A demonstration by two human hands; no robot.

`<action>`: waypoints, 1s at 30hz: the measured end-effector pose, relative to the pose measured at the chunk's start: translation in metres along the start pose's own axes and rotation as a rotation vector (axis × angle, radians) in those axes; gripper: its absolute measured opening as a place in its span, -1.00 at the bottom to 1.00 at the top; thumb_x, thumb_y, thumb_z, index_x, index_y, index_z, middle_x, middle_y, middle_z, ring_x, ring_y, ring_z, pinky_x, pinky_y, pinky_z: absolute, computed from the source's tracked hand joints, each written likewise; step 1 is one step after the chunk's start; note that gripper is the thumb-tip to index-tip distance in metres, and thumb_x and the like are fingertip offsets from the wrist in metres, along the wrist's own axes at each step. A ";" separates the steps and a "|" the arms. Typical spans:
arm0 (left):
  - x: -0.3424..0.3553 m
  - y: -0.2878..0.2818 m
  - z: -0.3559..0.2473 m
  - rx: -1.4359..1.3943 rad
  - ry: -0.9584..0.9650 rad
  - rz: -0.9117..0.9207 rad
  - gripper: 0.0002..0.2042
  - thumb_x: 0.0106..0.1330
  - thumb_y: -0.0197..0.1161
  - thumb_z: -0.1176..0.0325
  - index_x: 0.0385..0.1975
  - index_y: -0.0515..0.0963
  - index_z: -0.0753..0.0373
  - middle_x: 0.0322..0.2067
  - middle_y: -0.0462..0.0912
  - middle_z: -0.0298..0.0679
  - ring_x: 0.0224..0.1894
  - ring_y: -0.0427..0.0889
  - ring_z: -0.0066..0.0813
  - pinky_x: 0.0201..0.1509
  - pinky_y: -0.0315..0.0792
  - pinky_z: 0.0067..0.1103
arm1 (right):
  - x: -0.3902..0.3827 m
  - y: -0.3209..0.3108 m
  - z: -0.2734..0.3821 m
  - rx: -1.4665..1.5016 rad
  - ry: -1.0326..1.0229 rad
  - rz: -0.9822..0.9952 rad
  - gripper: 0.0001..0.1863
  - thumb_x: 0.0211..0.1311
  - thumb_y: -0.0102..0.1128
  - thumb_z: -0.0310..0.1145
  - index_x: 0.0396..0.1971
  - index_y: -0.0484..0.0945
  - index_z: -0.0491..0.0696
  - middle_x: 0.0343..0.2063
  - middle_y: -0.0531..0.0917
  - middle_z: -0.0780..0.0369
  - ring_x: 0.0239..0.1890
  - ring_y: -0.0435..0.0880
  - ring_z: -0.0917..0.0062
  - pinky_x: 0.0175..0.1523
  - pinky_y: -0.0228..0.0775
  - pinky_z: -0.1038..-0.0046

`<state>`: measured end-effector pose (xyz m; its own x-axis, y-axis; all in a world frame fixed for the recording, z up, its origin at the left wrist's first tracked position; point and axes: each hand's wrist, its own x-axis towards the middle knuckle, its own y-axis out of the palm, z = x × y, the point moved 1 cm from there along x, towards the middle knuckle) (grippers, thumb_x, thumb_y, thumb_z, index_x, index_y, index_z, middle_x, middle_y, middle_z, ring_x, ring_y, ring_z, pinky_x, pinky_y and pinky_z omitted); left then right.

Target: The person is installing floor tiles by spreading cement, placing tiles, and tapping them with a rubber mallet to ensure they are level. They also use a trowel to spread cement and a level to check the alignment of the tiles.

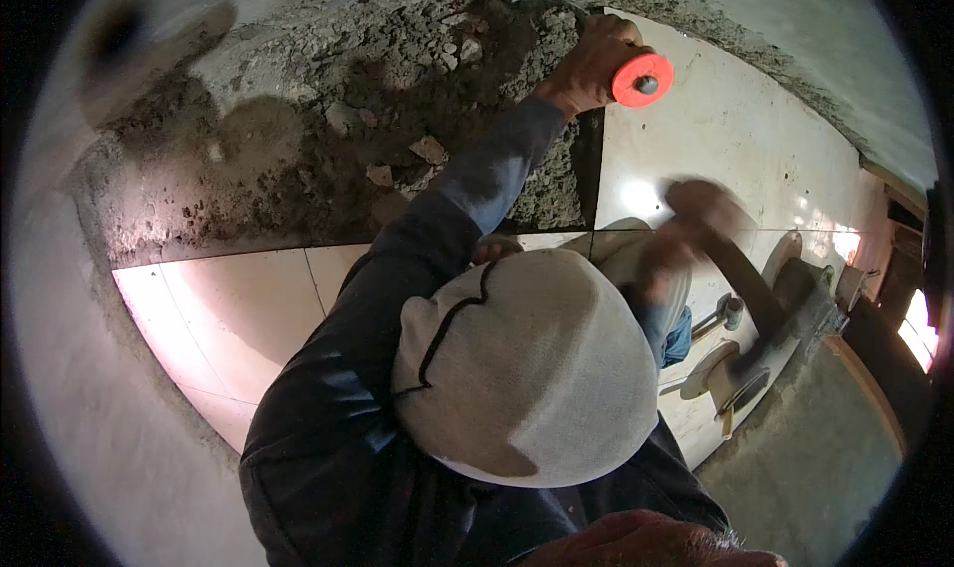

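Note:
My left hand (588, 68) is closed around a chisel with a round red hand guard (630, 68). The chisel's grey butt end (647, 85) faces up; its tip is hidden behind the hand. That hand is over the edge between the rubble bed (417, 95) and a large white floor tile (725, 120). Lower and to the right, my right hand (678, 244) is smeared by motion. A dark, blurred shaft (745, 279), apparently a hammer's handle, runs from it toward the lower right, where the head is too blurred to make out.
White tiles (248, 304) also border the rubble's near side. Broken chunks (429, 151) lie on the rubble. Grey plastered walls (109, 418) close in around the floor. A small hammer (733, 314) lies at right. A pale cloth cap (537, 368) blocks the lower middle.

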<state>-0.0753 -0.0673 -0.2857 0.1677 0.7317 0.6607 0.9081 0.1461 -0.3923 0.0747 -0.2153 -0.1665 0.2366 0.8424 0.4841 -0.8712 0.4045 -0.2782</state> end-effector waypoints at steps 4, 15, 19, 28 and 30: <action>-0.001 0.005 0.001 -0.110 -0.021 -0.068 -0.75 0.12 0.40 0.09 -0.30 0.66 0.06 -0.26 0.53 -0.26 -0.06 0.49 -0.20 0.12 0.29 -0.26 | -0.054 0.024 -0.065 -0.047 0.799 0.348 -0.75 0.35 0.28 -0.33 -0.52 0.48 -0.04 -0.58 0.44 0.43 -0.51 0.29 0.74 -0.41 0.15 0.55; 0.001 -0.007 0.016 -0.099 -0.018 -0.125 -0.55 -0.02 0.55 0.26 -0.10 0.61 0.19 -0.19 0.63 -0.14 -0.09 0.61 -0.04 0.00 0.50 -0.23 | 0.129 -0.083 0.087 0.258 -0.295 0.017 -0.82 0.34 0.11 -0.28 -0.41 0.45 -0.07 -0.61 0.47 0.29 -0.65 0.36 0.63 -0.58 0.28 0.54; 0.004 0.004 0.009 -0.021 0.047 -0.168 -0.51 -0.06 0.56 0.25 -0.07 0.60 0.16 -0.16 0.62 -0.15 -0.07 0.60 -0.04 0.05 0.47 -0.21 | 0.051 -0.028 0.030 -0.071 -0.182 -0.067 -0.81 0.32 0.19 -0.29 -0.42 0.43 -0.04 -0.63 0.45 0.33 -0.66 0.37 0.67 -0.58 0.25 0.55; -0.005 0.000 0.027 -0.069 -0.005 -0.184 -0.57 0.02 0.53 0.24 -0.09 0.58 0.15 -0.12 0.61 -0.13 0.02 0.56 -0.01 0.13 0.42 -0.20 | -0.006 0.008 0.024 0.294 0.898 0.016 -0.78 0.36 0.24 -0.35 -0.47 0.41 0.08 -0.74 0.34 0.45 -0.76 0.25 0.76 -0.69 0.05 0.60; -0.003 0.000 0.024 -0.079 -0.026 -0.166 -0.59 0.04 0.52 0.25 -0.10 0.58 0.16 -0.15 0.61 -0.13 -0.02 0.58 -0.02 0.07 0.45 -0.21 | 0.031 -0.036 0.026 0.155 0.333 0.086 -0.77 0.47 0.05 -0.21 -0.41 0.46 0.02 -0.70 0.37 0.42 -0.72 0.30 0.76 -0.66 0.08 0.62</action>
<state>-0.0852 -0.0534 -0.3035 0.0043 0.7190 0.6950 0.9501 0.2138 -0.2271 0.1021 -0.2129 -0.1194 0.2643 0.9509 0.1612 -0.9428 0.2899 -0.1648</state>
